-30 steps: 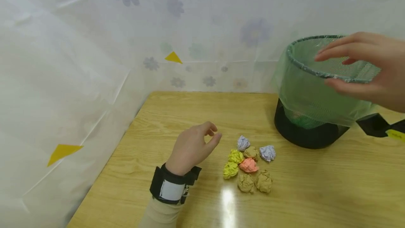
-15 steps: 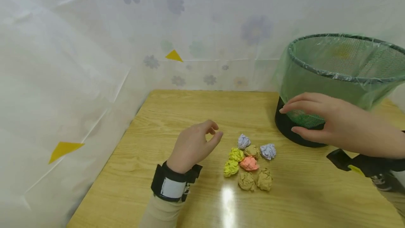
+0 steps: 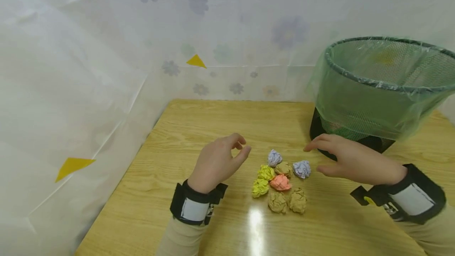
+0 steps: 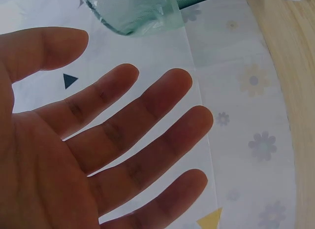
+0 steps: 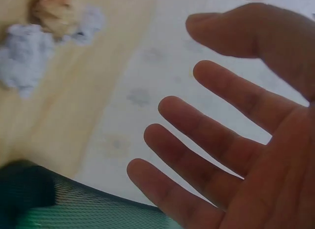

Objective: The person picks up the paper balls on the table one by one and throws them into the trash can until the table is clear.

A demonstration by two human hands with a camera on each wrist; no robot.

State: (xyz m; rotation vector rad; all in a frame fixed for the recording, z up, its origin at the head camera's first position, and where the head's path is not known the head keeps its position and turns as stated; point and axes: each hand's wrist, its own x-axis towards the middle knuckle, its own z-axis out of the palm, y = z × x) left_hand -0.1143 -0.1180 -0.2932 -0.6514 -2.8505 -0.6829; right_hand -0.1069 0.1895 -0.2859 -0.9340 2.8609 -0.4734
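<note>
Several crumpled paper balls lie clustered on the wooden table: a white one at the right, another white ball at the back, two yellow balls, a pink ball in the middle and brown balls mostly in front. My right hand hovers just right of the nearer white ball, fingers spread and holding nothing. To the left of the cluster my left hand stays raised with relaxed, parted fingers; its palm shows bare in the left wrist view.
A black mesh wastebasket lined with a green plastic bag stands at the back right, behind my right hand. White flower-patterned sheeting hangs behind the table and along its left side.
My right hand has come from over the wastebasket's rim down and left to beside the paper balls. My left hand and the balls have stayed in place.
</note>
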